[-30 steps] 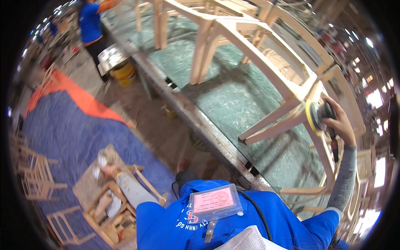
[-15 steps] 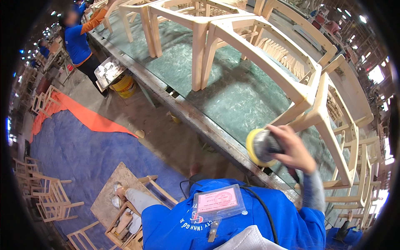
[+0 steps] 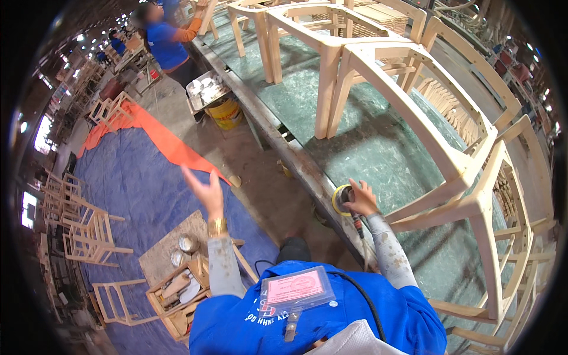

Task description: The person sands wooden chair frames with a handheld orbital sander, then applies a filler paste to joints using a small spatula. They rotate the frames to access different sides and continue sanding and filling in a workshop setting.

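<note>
A round sander with a yellow pad rim (image 3: 339, 202) and a dark body is in my right hand (image 3: 364, 200). It is tilted on its side over the near edge of the green-topped bench (image 3: 378, 171), with a hose trailing down from it. My right fingers and thumb are bent around its body. My left hand (image 3: 205, 194) is raised over the blue tarp, fingers spread, holding nothing. Nearest to the sander on the bench is a pale wooden chair frame (image 3: 435, 207). Another curved-rail chair frame (image 3: 402, 89) stands behind it.
Below my left arm are a board (image 3: 160, 254) with metal tins (image 3: 188, 243) and a wooden box of tools (image 3: 158, 299). Small chair frames (image 3: 89, 236) stand on the blue tarp (image 3: 136, 177). A yellow bucket (image 3: 226, 113) sits beside the bench. A co-worker (image 3: 163, 44) stands farther along it.
My left hand has risen from beside the tins to above the tarp, fingers spread. My right hand and the sander have shifted left, toward the bench edge. The view has turned left.
</note>
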### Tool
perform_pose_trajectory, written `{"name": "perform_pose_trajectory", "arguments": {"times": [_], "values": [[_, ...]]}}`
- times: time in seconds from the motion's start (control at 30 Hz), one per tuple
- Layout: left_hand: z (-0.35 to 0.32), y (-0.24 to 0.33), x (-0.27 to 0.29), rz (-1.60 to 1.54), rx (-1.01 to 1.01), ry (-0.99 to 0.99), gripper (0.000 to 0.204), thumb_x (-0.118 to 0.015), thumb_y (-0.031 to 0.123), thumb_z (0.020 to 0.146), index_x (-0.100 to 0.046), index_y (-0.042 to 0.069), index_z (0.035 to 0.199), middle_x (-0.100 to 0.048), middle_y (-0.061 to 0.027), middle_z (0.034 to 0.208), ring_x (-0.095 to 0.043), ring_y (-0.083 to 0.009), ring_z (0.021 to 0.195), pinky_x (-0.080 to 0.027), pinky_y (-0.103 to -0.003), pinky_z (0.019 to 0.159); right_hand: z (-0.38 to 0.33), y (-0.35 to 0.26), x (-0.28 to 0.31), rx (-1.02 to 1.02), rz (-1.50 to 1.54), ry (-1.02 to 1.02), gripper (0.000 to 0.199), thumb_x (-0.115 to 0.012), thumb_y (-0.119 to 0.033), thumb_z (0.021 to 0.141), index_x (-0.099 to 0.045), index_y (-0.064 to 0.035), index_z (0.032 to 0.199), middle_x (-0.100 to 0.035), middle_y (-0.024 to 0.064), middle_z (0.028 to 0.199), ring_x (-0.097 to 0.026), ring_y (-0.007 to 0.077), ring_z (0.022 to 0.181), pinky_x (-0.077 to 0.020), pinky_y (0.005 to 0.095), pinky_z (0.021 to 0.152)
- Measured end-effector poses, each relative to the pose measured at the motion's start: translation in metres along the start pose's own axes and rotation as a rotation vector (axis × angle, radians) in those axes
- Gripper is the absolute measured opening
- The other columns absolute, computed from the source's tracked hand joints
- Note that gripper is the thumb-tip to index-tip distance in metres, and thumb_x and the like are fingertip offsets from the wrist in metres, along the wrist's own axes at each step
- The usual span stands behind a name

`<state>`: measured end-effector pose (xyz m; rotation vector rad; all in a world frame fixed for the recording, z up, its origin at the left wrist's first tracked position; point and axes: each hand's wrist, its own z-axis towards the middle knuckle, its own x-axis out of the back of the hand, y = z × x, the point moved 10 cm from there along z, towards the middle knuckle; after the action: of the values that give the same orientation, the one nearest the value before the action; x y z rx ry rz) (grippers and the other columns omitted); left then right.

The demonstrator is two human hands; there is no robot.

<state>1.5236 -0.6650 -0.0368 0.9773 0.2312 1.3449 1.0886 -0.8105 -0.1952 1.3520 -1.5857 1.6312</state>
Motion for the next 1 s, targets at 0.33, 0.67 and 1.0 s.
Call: {"name": "perform_pose_trajectory", "arguments": {"times": [0.33,0.67,1.0], "values": [[0.213,0.240,-0.339,-0.027,-1.049,-0.540,0.093,-0.077,0.036,0.066,-0.031,0.008,0.142,-0.032,-0.0135,0.146,-0.019,-0.0339,0.139,-0.016,-0.047,0.113,0.060,-0.075,0.204,0.062,0.768,0.760,0.052,-0.068,-0.014,0.082,-0.049,-0.0008,0.128,-0.055,0.0166,0.125,-0.052,0.0260,0.117,-0.0393,0.0365,0.101],[0.267,0.323,-0.573,-0.128,-1.385,-0.977,0.061,-0.071,0.062,0.060,-0.050,0.005,0.064,-0.057,-0.0128,0.068,-0.057,-0.0314,0.070,-0.044,-0.042,0.063,0.280,0.050,0.432,-0.518,0.682,0.692,0.070,-0.040,-0.056,0.092,-0.041,0.0018,0.131,-0.056,0.0161,0.118,-0.057,0.0237,0.101,-0.0463,0.0365,0.087],[0.329,0.348,-0.657,-0.195,-1.449,-0.861,0.069,-0.065,0.073,0.059,-0.048,0.007,0.062,-0.052,-0.0129,0.063,-0.054,-0.0269,0.062,-0.043,-0.039,0.062,0.503,0.105,0.478,-0.221,1.268,1.137,0.058,-0.063,-0.031,0.086,-0.046,0.0041,0.128,-0.053,0.0156,0.127,-0.048,0.0228,0.119,-0.0365,0.0344,0.100]]}}
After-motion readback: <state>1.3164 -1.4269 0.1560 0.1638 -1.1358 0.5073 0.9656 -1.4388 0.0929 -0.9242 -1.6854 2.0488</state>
